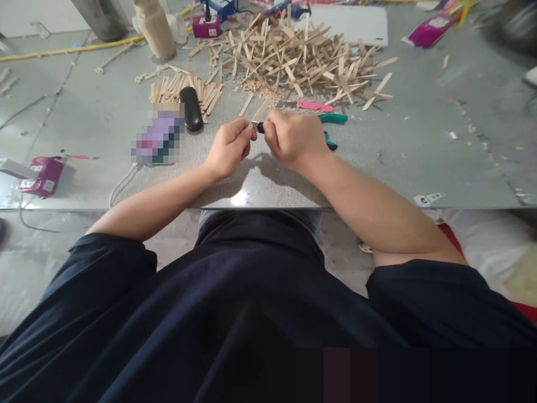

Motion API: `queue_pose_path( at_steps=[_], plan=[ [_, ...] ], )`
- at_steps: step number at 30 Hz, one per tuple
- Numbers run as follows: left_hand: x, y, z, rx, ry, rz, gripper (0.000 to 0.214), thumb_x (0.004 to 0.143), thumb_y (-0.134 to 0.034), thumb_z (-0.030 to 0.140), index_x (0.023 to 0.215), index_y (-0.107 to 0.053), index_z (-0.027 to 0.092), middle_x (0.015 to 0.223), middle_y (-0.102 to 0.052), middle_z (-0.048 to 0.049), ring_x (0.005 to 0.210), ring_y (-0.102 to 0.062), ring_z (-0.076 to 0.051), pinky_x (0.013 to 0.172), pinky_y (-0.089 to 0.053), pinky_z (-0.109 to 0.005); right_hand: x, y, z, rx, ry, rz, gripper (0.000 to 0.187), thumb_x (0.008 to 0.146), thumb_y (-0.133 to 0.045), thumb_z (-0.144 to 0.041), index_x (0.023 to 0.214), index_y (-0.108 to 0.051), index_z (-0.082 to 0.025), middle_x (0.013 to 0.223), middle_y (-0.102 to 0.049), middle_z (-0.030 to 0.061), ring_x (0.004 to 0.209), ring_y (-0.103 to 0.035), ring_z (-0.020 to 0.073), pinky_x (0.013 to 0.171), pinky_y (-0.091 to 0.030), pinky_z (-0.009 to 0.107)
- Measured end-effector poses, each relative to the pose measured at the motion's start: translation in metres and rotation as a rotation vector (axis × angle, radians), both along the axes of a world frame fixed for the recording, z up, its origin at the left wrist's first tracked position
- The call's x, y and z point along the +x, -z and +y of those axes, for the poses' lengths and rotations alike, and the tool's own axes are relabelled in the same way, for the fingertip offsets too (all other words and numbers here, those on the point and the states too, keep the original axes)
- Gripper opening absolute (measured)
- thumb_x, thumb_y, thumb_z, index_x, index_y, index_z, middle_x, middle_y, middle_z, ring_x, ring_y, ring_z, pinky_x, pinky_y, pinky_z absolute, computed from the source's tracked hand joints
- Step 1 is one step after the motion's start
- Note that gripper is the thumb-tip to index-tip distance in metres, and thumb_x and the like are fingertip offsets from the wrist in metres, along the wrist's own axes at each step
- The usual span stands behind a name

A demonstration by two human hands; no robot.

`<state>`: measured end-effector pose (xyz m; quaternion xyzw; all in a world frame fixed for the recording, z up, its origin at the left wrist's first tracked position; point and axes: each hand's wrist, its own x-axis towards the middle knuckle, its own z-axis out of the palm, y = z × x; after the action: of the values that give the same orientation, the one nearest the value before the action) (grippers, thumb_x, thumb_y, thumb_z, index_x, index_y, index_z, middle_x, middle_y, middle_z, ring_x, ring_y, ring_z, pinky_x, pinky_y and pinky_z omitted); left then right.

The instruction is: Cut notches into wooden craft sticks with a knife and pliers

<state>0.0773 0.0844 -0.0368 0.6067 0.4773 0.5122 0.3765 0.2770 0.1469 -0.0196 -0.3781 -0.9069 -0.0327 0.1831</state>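
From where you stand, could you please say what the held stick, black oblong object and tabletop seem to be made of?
Held stick: probably bare wood, pale tan and matt. Black oblong object: perhaps plastic, smooth with a soft sheen. Tabletop: grey and glossy, with a bright reflection; glass or laminate, unclear.

Grey, glossy tabletop (419, 123) before me, front edge nearly straight across my view. Bright light patch (240, 196) reflected near that edge. Mottled grey floor (172, 240) below. White surface (33, 14) at far left; I can't tell whether wall.
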Motion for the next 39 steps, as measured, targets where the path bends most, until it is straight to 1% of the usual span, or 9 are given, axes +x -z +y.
queue_pose_path(
  at_steps=[3,8,11,15,22,27,31,34,39],
  plan=[
    [0.000,-0.001,0.001,-0.043,-0.012,0.004,0.028,0.112,-0.059,0.031,0.084,-0.059,0.029,0.057,-0.048,0.0062,0.055,-0.040,-0.015,0.060,-0.034,-0.032,-0.002,-0.003,0.003,-0.057,0.032,0.027,0.056,0.124,-0.027,-0.049,0.133,-0.073,-0.019,0.114,-0.085,0.0186,0.096,-0.079,0.0351,0.085,-0.054,0.047],
    [-0.001,0.001,0.005,-0.114,-0.057,0.004,0.027,0.108,-0.060,0.034,0.082,-0.058,0.030,0.058,-0.044,0.0063,0.056,-0.042,-0.015,0.060,-0.037,-0.032,0.003,-0.007,0.020,-0.092,0.183,0.110,0.058,0.124,-0.026,-0.053,0.136,-0.073,-0.020,0.114,-0.084,0.0218,0.098,-0.080,0.0394,0.087,-0.054,0.052],
    [0.000,0.002,0.005,-0.101,-0.073,0.015,0.027,0.109,-0.060,0.038,0.083,-0.058,0.029,0.060,-0.045,0.0063,0.055,-0.042,-0.015,0.060,-0.037,-0.033,0.005,-0.005,0.024,-0.103,0.142,0.115,0.059,0.124,-0.025,-0.055,0.133,-0.074,-0.022,0.108,-0.084,0.0199,0.095,-0.078,0.0381,0.087,-0.054,0.051],
    [0.001,0.002,0.004,-0.072,-0.063,0.043,0.030,0.113,-0.059,0.041,0.086,-0.058,0.029,0.058,-0.047,0.0053,0.055,-0.041,-0.015,0.060,-0.036,-0.033,0.001,-0.001,0.015,-0.118,0.036,0.087,0.063,0.124,-0.024,-0.057,0.129,-0.076,-0.023,0.104,-0.084,0.0172,0.094,-0.077,0.0369,0.085,-0.053,0.049],
    [0.001,0.002,0.003,-0.054,-0.058,0.077,0.040,0.118,-0.063,0.054,0.087,-0.060,0.029,0.060,-0.051,0.0047,0.057,-0.045,-0.015,0.063,-0.040,-0.032,-0.002,0.002,0.008,-0.085,0.011,0.049,0.058,0.124,-0.027,-0.056,0.121,-0.075,-0.024,0.097,-0.083,0.0142,0.087,-0.076,0.0342,0.081,-0.051,0.045],
    [0.004,0.001,0.002,-0.055,-0.055,0.073,0.035,0.118,-0.059,0.041,0.085,-0.061,0.029,0.056,-0.049,0.0054,0.054,-0.040,-0.015,0.061,-0.037,-0.032,-0.001,0.001,0.011,-0.096,0.030,0.062,0.061,0.124,-0.025,-0.059,0.123,-0.074,-0.023,0.102,-0.083,0.0162,0.092,-0.079,0.0370,0.086,-0.054,0.049],
    [0.007,-0.002,0.000,-0.094,-0.085,0.083,0.032,0.118,-0.056,0.031,0.086,-0.060,0.028,0.056,-0.049,0.0064,0.053,-0.039,-0.014,0.061,-0.037,-0.031,-0.001,0.001,0.015,-0.101,0.080,0.086,0.057,0.122,-0.030,-0.058,0.122,-0.074,-0.023,0.104,-0.083,0.0194,0.096,-0.080,0.0415,0.088,-0.056,0.054],
    [0.008,-0.003,0.000,-0.107,-0.092,0.089,0.031,0.118,-0.056,0.030,0.088,-0.060,0.028,0.056,-0.049,0.0067,0.053,-0.041,-0.014,0.061,-0.038,-0.031,0.001,0.000,0.015,-0.091,0.098,0.097,0.058,0.122,-0.028,-0.058,0.121,-0.075,-0.025,0.103,-0.084,0.0195,0.096,-0.081,0.0419,0.085,-0.056,0.053],
    [0.007,0.000,0.002,-0.081,-0.089,0.089,0.032,0.118,-0.056,0.032,0.087,-0.060,0.027,0.057,-0.050,0.0058,0.053,-0.042,-0.014,0.061,-0.038,-0.031,0.000,-0.001,0.011,-0.115,0.068,0.044,0.057,0.123,-0.029,-0.054,0.125,-0.076,-0.022,0.106,-0.084,0.0193,0.100,-0.081,0.0411,0.089,-0.057,0.052]
  ],
)
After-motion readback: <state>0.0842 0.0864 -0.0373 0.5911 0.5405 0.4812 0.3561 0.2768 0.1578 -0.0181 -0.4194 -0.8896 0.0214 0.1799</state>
